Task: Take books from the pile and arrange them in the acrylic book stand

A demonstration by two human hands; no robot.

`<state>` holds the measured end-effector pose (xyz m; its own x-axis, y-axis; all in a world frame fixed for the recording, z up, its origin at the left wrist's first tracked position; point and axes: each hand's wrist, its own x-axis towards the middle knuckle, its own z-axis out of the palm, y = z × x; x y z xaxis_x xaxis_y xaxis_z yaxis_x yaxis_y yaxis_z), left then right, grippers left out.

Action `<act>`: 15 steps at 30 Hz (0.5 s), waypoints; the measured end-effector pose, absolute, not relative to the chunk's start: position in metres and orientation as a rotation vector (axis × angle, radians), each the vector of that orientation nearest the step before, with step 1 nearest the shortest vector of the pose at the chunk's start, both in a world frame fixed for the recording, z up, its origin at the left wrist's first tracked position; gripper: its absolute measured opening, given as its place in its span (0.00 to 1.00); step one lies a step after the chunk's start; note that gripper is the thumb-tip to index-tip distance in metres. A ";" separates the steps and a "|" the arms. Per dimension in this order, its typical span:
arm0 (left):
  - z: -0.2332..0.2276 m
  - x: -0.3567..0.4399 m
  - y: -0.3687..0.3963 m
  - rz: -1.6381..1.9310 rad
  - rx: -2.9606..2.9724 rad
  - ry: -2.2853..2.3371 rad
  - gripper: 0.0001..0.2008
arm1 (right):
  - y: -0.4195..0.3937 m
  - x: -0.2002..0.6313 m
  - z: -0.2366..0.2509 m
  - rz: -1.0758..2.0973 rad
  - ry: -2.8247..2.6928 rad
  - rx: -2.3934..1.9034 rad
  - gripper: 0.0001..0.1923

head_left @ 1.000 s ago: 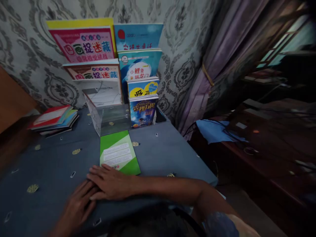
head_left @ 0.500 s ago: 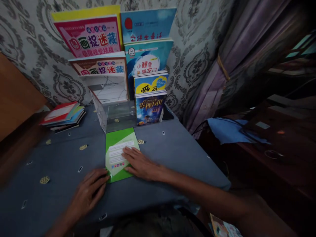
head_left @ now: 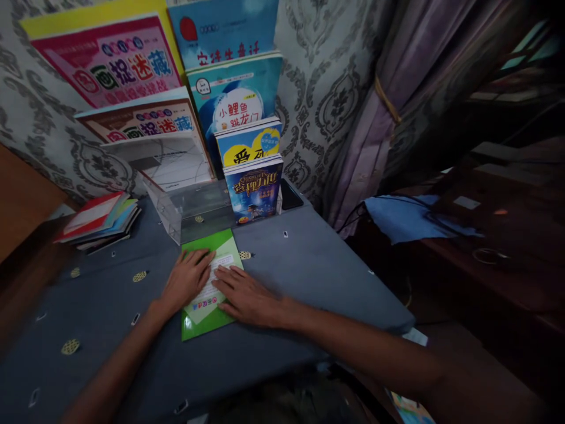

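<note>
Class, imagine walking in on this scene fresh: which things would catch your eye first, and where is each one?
First, the green booklet lying flat on the grey tablecloth, with the left hand and right hand both pressed on it. Behind it, a clear tiered stand against the patterned wall shows bright children's books, the pink one at top left. A small stack of books lies at the table's far left.

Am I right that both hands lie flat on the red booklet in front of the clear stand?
Not quite: the booklet is green, not red, as the head view shows. The left hand and right hand do lie flat on it, before the clear stand.
</note>
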<state>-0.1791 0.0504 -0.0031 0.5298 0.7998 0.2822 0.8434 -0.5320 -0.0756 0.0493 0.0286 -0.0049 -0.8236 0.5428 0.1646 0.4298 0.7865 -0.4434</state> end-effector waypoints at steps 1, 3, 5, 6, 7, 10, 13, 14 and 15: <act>-0.003 -0.176 0.060 -0.325 -2.586 -1.387 0.20 | 0.029 0.049 -0.005 0.566 -2.694 -0.748 0.26; -0.005 -0.169 0.078 -0.352 -2.631 -1.372 0.20 | 0.029 0.049 -0.006 0.559 -2.689 -0.745 0.25; -0.007 -0.163 0.094 -0.370 -2.668 -1.359 0.20 | 0.030 0.049 -0.007 0.559 -2.683 -0.742 0.25; -0.008 -0.161 0.100 -0.372 -2.681 -1.354 0.21 | 0.030 0.049 -0.007 0.562 -2.683 -0.741 0.25; -0.009 -0.158 0.105 -0.373 -2.690 -1.353 0.21 | 0.030 0.049 -0.006 0.564 -2.686 -0.740 0.25; -0.011 -0.153 0.113 -0.376 -2.699 -1.378 0.21 | 0.032 0.051 -0.005 0.575 -2.696 -0.750 0.25; -0.013 -0.152 0.114 -0.396 -2.704 -1.407 0.22 | 0.033 0.053 -0.003 0.600 -2.690 -0.747 0.25; -0.013 -0.152 0.113 -0.402 -2.709 -1.412 0.22 | 0.033 0.053 -0.003 0.608 -2.688 -0.742 0.25; -0.013 -0.152 0.113 -0.406 -2.712 -1.416 0.22 | 0.033 0.054 -0.002 0.614 -2.689 -0.736 0.26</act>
